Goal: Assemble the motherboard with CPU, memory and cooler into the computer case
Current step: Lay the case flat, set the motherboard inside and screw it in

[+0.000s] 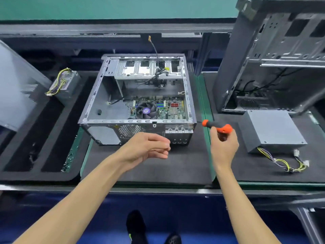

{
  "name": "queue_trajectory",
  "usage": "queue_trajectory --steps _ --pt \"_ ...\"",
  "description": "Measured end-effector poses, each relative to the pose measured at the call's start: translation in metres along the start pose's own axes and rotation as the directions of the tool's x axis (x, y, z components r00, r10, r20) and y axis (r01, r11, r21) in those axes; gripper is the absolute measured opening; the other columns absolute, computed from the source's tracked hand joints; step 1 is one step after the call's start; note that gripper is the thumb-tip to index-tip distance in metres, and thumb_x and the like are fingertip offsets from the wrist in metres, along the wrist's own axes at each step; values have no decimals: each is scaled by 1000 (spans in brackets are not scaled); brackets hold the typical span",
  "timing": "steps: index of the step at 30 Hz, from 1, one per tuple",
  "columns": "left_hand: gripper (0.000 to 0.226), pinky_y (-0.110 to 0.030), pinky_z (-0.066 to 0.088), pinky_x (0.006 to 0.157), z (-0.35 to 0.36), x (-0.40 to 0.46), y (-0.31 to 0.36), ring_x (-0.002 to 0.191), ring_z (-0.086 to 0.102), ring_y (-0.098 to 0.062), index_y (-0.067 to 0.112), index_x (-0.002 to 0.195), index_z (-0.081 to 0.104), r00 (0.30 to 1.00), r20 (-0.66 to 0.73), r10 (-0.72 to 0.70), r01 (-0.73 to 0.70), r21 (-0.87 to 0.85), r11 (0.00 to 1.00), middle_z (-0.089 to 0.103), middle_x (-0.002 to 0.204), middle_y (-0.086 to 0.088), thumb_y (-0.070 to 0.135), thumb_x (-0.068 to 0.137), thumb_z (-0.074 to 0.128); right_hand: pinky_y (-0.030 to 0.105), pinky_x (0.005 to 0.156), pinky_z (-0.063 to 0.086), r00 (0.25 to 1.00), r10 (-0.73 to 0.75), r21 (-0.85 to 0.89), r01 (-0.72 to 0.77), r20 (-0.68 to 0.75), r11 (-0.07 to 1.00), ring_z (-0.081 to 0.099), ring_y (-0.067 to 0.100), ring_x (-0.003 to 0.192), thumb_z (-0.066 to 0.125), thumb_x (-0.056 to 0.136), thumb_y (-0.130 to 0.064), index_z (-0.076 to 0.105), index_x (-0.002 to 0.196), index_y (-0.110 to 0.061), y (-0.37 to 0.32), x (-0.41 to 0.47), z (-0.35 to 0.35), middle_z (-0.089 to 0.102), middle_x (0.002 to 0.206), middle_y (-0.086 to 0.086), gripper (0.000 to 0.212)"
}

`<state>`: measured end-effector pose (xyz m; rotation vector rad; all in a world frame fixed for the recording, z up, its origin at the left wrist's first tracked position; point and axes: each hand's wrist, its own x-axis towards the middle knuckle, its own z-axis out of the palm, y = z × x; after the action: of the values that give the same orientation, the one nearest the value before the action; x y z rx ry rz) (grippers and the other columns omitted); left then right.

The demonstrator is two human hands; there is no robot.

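Observation:
An open grey computer case (98,95) lies on the black mat at the centre. Inside it, at the near right, sits the green motherboard (173,110) with its round cooler fan (146,110) and memory sticks beside the fan. My right hand (224,147) is just right of the case's near corner and grips an orange-and-black screwdriver (217,126), handle pointing up and left. My left hand (149,147) hovers in front of the case's near wall, fingers loosely curled, with nothing visible in it.
A grey power supply (274,131) with yellow cables lies at the right. Behind it a second empty case (274,55) stands upright. Another power supply (65,85) stands at the left, beside black foam trays (35,138). Small screws are scattered along the mat's left edge (70,155).

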<state>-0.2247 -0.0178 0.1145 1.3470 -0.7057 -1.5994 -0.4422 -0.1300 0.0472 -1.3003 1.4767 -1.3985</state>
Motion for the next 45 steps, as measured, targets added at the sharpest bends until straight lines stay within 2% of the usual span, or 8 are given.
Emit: queue_trajectory --steps 5,10,15,21,25,28,33,45 --pt "15 -25 58 67 5 7 34 71 70 -20 6 85 78 994 -1 110 -110 -13 994 72 85 -17 13 72 82 29 63 50 980 -177 450 197 -87 871 60 13 64 50 93 -20 49 98 -13 -96 39 -5 60 75 -2 9" --pt "13 -25 58 64 -15 22 73 69 69 -22 -1 86 74 956 -162 245 -241 45 969 72 81 -21 5 75 78 19 37 23 950 -63 717 -185 305 672 24 13 41 42 101 -42 49 91 -19 -157 64 19 33 56 -2 27" --pt "6 -25 56 58 -52 55 100 63 63 -18 5 88 72 892 -287 350 -224 391 892 70 71 -7 0 88 68 18 30 19 731 104 543 -586 674 602 18 5 37 50 101 -51 53 83 -18 -166 69 79 24 50 -7 38" --pt "8 -27 59 73 -107 89 103 72 75 -21 12 92 78 937 -245 249 -82 538 839 77 80 -4 8 89 71 23 48 42 720 234 120 -403 653 907 52 9 51 39 99 -66 67 66 -26 -138 67 165 57 60 -7 58" --pt "12 -21 58 70 -132 107 105 79 76 -26 5 97 77 965 -207 163 -78 369 926 77 82 -11 1 89 68 20 36 30 738 218 41 -315 638 948 40 10 43 41 92 -74 62 76 -24 -118 73 198 43 55 -8 57" --pt "16 -21 58 73 -144 116 109 86 75 -27 2 100 76 973 -196 122 -110 73 991 75 91 -19 -2 85 71 25 42 47 767 177 222 -385 616 896 51 13 46 53 99 -54 57 82 -14 -109 80 212 50 57 -4 43" --pt "30 -25 59 77 -158 129 111 85 72 -21 -4 103 75 977 -187 100 -156 -317 936 73 94 -16 8 76 78 28 61 59 818 159 441 -449 553 777 69 21 63 56 103 -32 60 91 -7 -103 91 222 66 69 5 29" --pt "27 -26 58 80 -162 135 108 88 72 -20 0 103 76 979 -132 155 -194 -373 907 73 94 -12 13 80 77 30 63 60 870 186 503 -425 458 752 69 21 64 53 105 -31 59 81 -7 -101 94 223 62 67 5 34"
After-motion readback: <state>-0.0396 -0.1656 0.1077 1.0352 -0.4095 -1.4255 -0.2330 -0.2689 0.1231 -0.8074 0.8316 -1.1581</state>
